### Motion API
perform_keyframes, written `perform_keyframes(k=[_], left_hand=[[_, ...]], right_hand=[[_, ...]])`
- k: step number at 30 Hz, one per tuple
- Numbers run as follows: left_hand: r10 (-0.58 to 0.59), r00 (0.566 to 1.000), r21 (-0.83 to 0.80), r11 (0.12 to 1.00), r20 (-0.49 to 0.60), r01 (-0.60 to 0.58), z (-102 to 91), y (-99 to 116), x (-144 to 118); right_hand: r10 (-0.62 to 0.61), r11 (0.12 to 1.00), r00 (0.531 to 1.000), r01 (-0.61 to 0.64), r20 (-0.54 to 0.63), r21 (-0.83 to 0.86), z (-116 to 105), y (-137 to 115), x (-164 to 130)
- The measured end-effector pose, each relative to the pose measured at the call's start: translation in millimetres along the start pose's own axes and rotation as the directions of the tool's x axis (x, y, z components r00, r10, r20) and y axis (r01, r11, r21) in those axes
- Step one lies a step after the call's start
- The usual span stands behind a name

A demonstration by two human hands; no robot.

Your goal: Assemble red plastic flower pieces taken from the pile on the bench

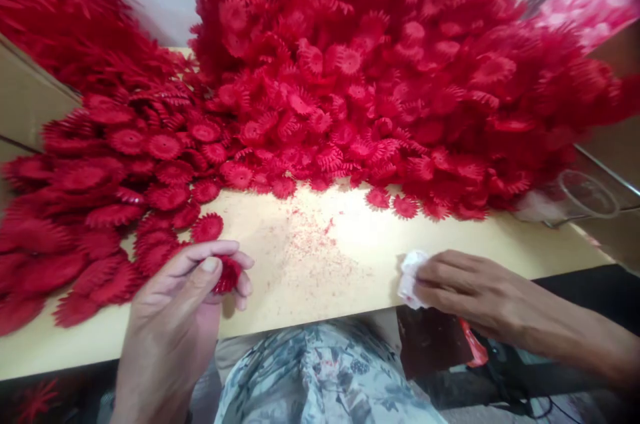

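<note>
Between the thumb and fingers of my left hand [183, 307] is a small red flower piece [228, 275] with a fringed edge, held just above the table's front part. My right hand [460, 281] is closed on a crumpled white cloth or tissue [413, 279] by the table's front edge; I cannot tell which material it is. A heap of finished-looking red flower discs [165, 144] lies beside and behind my left hand. The pale tabletop [310, 297] shows between the two hands.
A tall pile of red fringed flower pieces [350, 61] fills the back of the table. Red crumbs [313, 237] are scattered in front of it. A clear plastic cup [587, 194] lies at the right. Cardboard [35, 87] stands at the left.
</note>
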State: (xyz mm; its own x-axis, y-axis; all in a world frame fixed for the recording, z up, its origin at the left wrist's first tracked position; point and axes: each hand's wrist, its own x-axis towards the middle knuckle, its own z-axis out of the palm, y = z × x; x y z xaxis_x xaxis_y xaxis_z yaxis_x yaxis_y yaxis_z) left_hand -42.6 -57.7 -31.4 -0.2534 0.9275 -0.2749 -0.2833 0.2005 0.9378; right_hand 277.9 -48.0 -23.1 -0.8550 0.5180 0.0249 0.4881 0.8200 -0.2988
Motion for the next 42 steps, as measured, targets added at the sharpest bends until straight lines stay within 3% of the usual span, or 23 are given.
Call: perform_keyframes(k=[3, 8, 11, 13, 16, 20, 23, 27, 30, 33, 38, 42], left_hand=[[-0.007, 1.000, -0.005, 1.000, -0.025, 0.007, 1.6, -0.3, -3.7], [0.000, 1.000, -0.010, 1.000, 0.007, 0.000, 5.8, -5.3, -6.6], [0.015, 1.000, -0.011, 1.000, 0.014, -0.015, 3.9, -6.2, -9.6], [0.018, 1.000, -0.014, 1.000, -0.005, -0.018, 1.5, -5.2, -12.3], [0.019, 1.000, -0.028, 0.999, -0.025, -0.020, -3.0, -3.0, -15.1], [0.002, 0.999, -0.056, 0.998, -0.035, -0.004, -8.7, -3.0, -15.7], [-0.015, 1.000, -0.078, 0.997, -0.027, 0.013, -10.3, -4.7, -17.2], [-0.032, 0.999, -0.084, 0.996, -0.041, 0.029, -9.5, -4.1, -22.5], [-0.019, 0.998, -0.082, 0.997, -0.062, 0.013, -10.3, -0.8, -26.0], [0.008, 0.997, -0.086, 0.996, -0.072, -0.014, -14.9, 2.4, -27.2], [0.036, 0.994, -0.090, 0.995, -0.104, -0.045, -27.4, 3.5, -27.2], [0.043, 0.992, -0.095, 0.994, -0.120, -0.055, -32.5, 0.9, -27.9]], right_hand=[[-0.025, 0.999, 0.999, 0.025, 0.020, 0.026, 9.6, -4.6, 0.3], [-0.194, 0.981, 0.981, 0.194, -0.002, 0.012, 24.0, 3.6, 69.2], [-0.209, 0.978, 0.974, 0.208, -0.091, -0.016, 21.0, 8.6, 93.8], [-0.178, 0.984, 0.979, 0.180, -0.100, 0.009, 14.0, 7.3, 88.6], [-0.171, 0.984, 0.985, 0.171, -0.001, 0.047, 3.7, -1.4, 59.4], [-0.203, 0.979, 0.975, 0.201, 0.087, 0.027, 7.8, -14.9, 35.6], [-0.270, 0.963, 0.961, 0.270, 0.053, 0.016, 20.6, -19.7, 55.7], [-0.371, 0.928, 0.929, 0.370, -0.016, -0.036, 31.8, -14.6, 107.2], [-0.323, 0.946, 0.938, 0.315, -0.124, -0.076, 30.5, -7.9, 127.8], [-0.271, 0.962, 0.939, 0.274, -0.212, -0.013, 23.6, -11.0, 116.8], [-0.313, 0.948, 0.949, 0.314, -0.027, 0.055, 23.5, -35.2, 82.1], [-0.378, 0.926, 0.923, 0.377, -0.069, -0.029, 39.4, -40.6, 104.6]])
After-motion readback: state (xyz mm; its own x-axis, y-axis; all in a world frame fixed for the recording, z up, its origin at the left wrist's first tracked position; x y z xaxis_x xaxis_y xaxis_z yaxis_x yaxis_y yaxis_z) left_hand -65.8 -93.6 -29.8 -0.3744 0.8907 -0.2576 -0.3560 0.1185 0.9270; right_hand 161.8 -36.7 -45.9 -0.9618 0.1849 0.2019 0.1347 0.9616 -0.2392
